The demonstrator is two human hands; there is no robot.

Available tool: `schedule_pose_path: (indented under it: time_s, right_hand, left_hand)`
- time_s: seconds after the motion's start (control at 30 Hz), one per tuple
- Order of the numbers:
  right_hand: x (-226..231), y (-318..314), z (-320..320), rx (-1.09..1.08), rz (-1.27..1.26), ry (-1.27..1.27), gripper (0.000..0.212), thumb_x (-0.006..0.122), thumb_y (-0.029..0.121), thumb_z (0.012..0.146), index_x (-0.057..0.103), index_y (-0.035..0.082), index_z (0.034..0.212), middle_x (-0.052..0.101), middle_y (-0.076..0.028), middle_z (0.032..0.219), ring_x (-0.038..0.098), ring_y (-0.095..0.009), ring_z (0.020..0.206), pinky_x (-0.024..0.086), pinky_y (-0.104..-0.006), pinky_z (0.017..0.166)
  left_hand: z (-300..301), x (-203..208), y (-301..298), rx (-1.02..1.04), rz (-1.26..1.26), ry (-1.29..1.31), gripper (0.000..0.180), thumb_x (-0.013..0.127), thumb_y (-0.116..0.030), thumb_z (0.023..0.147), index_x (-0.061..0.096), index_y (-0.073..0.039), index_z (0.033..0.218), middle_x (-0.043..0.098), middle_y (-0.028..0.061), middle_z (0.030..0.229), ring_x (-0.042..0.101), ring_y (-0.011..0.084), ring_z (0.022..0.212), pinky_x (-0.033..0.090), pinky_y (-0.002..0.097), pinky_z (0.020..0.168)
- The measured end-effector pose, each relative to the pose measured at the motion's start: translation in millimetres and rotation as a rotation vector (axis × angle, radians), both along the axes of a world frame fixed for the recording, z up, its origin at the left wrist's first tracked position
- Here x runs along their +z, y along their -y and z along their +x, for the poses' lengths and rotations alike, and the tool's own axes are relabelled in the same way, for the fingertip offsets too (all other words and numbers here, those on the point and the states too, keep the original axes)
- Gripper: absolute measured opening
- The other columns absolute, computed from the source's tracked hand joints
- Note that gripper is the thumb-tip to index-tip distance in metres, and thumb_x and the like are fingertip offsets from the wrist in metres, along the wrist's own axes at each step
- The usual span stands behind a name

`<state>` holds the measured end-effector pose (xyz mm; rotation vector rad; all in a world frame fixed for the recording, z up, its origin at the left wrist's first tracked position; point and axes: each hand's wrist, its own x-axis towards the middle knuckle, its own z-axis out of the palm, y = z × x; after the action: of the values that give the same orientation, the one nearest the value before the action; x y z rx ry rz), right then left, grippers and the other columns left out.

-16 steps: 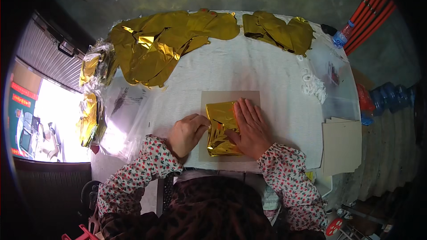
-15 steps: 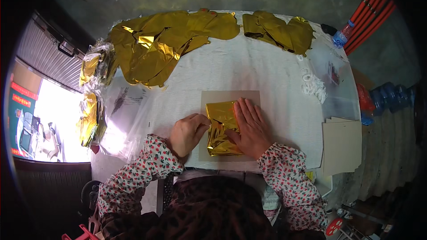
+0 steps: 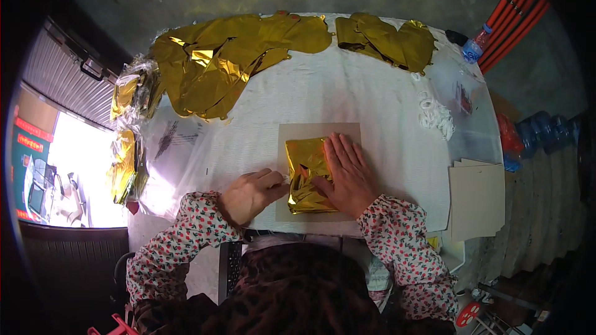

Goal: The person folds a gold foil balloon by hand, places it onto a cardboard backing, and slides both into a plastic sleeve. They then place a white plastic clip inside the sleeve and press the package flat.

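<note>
A folded gold foil balloon (image 3: 306,195) lies on a grey-brown cardboard sheet (image 3: 319,130) at the front middle of the table. My right hand (image 3: 349,177) presses flat across its right part, fingers stretched out and thumb resting on the foil. At the left edge of the foil, my left hand (image 3: 253,193) is closed with thumb and fingertips pinched together. Whatever may be between those fingertips is too small to make out. Creases run through the foil between the two hands.
On the white-covered table (image 3: 261,105), flat gold foil balloons (image 3: 217,62) spread along the back. Clear-wrapped gold packets (image 3: 124,161) line the left edge. At right are white string loops (image 3: 436,118), a plastic bag (image 3: 469,130), stacked cardboard sheets (image 3: 477,201) and a bottle (image 3: 477,44).
My left hand has moved slightly left and turned flatter, still pinched beside the foil. My right hand stays flat on the foil. The whole view has shifted a little.
</note>
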<state>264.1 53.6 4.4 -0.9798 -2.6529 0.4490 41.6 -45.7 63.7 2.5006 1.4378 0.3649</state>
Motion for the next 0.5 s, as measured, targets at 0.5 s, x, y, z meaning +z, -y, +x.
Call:
schedule_pose_path:
  time_s: [0.5]
  right_hand:
    - [-5.8,0.5,0.1,-0.02,0.015,-0.021,0.076,0.051,0.045,0.092,0.025,-0.003,0.144,0.026,-0.021,0.151,0.021,-0.034,0.141,0.017,-0.0455,0.115]
  left_hand:
    - [17.3,-25.6,-10.2,0.424,-0.335,0.751,0.021,0.057,-0.003,0.092,0.063,0.005,0.111,0.063,0.0127,0.103,0.063,0.021,0.089,0.052,0.0309,0.078]
